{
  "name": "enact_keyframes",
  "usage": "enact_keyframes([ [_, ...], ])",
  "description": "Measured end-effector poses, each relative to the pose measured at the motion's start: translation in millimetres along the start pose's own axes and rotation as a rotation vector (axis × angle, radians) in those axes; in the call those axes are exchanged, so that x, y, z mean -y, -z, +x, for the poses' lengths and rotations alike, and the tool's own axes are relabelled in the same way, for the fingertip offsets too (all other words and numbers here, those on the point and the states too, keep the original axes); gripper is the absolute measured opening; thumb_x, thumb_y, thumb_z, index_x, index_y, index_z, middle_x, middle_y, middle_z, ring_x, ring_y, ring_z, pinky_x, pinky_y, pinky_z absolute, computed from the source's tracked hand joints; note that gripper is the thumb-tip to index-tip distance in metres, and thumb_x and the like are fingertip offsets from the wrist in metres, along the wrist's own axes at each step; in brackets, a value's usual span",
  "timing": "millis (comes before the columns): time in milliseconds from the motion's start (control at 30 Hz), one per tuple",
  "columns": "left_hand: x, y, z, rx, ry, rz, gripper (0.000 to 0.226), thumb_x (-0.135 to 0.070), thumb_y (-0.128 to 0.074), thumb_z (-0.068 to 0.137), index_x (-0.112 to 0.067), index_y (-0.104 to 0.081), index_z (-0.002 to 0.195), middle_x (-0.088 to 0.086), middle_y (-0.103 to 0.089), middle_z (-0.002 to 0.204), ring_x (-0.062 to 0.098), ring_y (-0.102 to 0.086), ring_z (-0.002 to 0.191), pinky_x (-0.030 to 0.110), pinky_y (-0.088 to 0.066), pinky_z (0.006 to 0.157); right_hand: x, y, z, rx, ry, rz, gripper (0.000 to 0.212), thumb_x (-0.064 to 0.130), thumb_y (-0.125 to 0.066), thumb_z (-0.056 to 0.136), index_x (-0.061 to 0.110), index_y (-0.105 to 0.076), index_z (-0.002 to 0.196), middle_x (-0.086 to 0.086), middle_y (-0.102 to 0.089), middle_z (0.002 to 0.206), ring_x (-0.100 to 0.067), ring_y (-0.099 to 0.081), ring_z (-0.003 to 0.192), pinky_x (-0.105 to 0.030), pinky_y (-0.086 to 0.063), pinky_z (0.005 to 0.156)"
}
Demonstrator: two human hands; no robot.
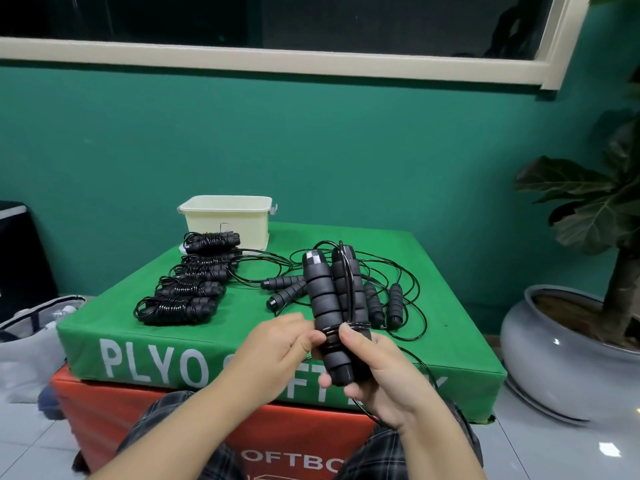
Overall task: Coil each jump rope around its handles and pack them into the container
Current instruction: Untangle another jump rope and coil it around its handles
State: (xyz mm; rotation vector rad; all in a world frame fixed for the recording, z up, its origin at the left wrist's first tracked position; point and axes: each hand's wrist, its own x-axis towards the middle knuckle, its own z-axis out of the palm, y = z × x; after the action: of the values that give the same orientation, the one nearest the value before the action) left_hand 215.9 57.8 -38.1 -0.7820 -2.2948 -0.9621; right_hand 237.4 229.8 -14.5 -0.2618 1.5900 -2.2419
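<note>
Jump rope (332,306) being coiled above box's near edge: right hand (377,372) gripping paired handles, left hand (277,344) pinching cord. Five coiled bundles (183,289) lying along left edge, unpacked; container (227,220) waiting at far edge; loose ropes (381,299) remaining.

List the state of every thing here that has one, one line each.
Left hand: pinches the cord.
Right hand: grips the held handles.
Held handles: side by side, few turns wound.
Coiled ropes: five, wound, in a row.
Loose ropes: uncoiled, tangled.
Container: open, lidless; contents unseen.
</note>
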Motion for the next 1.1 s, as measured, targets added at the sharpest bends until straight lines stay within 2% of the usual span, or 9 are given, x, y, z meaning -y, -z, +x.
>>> enact_keyframes([
  [100, -1, 3, 1, -0.116, 0.054, 0.073, 0.049, -0.061, -0.033, 0.09, -0.022, -0.047, 0.064, -0.011, -0.038, 0.055, 0.003, -0.044, 0.06, 0.018, -0.028, 0.053, -3, -6, 7, -0.254, 0.108, -0.081, 0.037, 0.031, -0.071, 0.074, 0.008, -0.051, 0.094, -0.013, -0.061, 0.085, -0.023, -0.063, 0.064, -0.022, -0.046, 0.038],
  [200, -7, 5, 3, -0.161, 0.14, 0.154, 0.049, -0.06, -0.037, 0.086, -0.027, -0.035, 0.049, -0.008, -0.033, 0.051, 0.008, -0.042, 0.056, 0.019, -0.025, 0.05, -7, -8, 10, -0.482, 0.345, -0.417, 0.025, 0.028, -0.069, 0.084, 0.018, -0.047, 0.09, 0.0, -0.057, 0.093, -0.003, -0.056, 0.072, -0.02, -0.049, 0.06],
  [300, -15, 6, 4, -0.181, 0.159, 0.199, 0.047, -0.062, -0.036, 0.083, -0.032, -0.029, 0.048, -0.007, -0.033, 0.051, 0.008, -0.042, 0.056, 0.018, -0.025, 0.051, -8, -12, 8, -0.474, 0.442, -0.659, 0.011, 0.032, -0.055, 0.094, 0.034, -0.044, 0.094, 0.011, -0.057, 0.099, 0.004, -0.056, 0.086, -0.011, -0.042, 0.072],
  [367, -19, 9, 7, -0.184, 0.163, 0.212, 0.047, -0.063, -0.035, 0.082, -0.03, -0.04, 0.049, -0.007, -0.037, 0.052, 0.007, -0.042, 0.056, 0.018, -0.029, 0.052, -9, -13, 8, -0.403, 0.422, -0.709, 0.011, 0.035, -0.047, 0.097, 0.035, -0.04, 0.105, 0.014, -0.054, 0.106, 0.009, -0.052, 0.094, -0.006, -0.039, 0.075],
  [500, -26, 18, 11, -0.132, 0.168, 0.224, 0.064, -0.064, -0.029, 0.08, -0.015, -0.068, 0.072, -0.003, -0.054, 0.063, 0.014, -0.052, 0.068, 0.034, -0.041, 0.065, -14, -10, 8, -0.262, 0.361, -0.756, 0.056, 0.038, -0.056, 0.092, 0.023, -0.029, 0.138, 0.011, -0.048, 0.128, 0.004, -0.047, 0.113, -0.007, -0.037, 0.09],
  [633, -35, 21, 11, -0.072, 0.141, 0.205, 0.065, -0.064, -0.024, 0.079, -0.018, -0.069, 0.078, -0.009, -0.054, 0.066, 0.007, -0.048, 0.07, 0.029, -0.038, 0.066, -17, -11, 11, -0.357, 0.428, -0.712, 0.049, 0.028, -0.065, 0.089, 0.027, -0.036, 0.128, 0.012, -0.052, 0.119, -0.001, -0.051, 0.11, -0.004, -0.038, 0.085],
  [800, -36, 20, 13, -0.057, 0.134, 0.244, 0.049, -0.06, -0.032, 0.084, -0.022, -0.055, 0.064, -0.012, -0.042, 0.055, 0.002, -0.043, 0.061, 0.02, -0.03, 0.058, -21, -15, 13, -0.397, 0.465, -0.675, 0.049, 0.025, -0.063, 0.091, 0.023, -0.038, 0.133, 0.013, -0.052, 0.12, -0.002, -0.05, 0.112, 0.001, -0.035, 0.083],
  [933, -26, 19, 8, -0.109, 0.129, 0.097, 0.056, -0.056, -0.037, 0.084, -0.011, -0.064, 0.065, -0.006, -0.049, 0.055, 0.001, -0.049, 0.063, 0.013, -0.034, 0.057, -22, -13, 14, -0.381, 0.481, -0.666, 0.048, 0.029, -0.064, 0.09, 0.026, -0.042, 0.132, 0.016, -0.055, 0.121, 0.002, -0.051, 0.114, -0.011, -0.038, 0.094],
  [1100, -23, 18, 3, -0.046, 0.283, -0.327, 0.026, -0.036, -0.054, 0.09, -0.049, -0.068, 0.072, -0.016, -0.057, 0.06, 0.0, -0.046, 0.052, 0.012, -0.035, 0.054, -16, -8, 11, -0.389, 0.531, -0.523, 0.028, 0.021, -0.062, 0.09, 0.019, -0.055, 0.117, 0.009, -0.066, 0.091, 0.003, -0.062, 0.078, -0.013, -0.046, 0.072],
])
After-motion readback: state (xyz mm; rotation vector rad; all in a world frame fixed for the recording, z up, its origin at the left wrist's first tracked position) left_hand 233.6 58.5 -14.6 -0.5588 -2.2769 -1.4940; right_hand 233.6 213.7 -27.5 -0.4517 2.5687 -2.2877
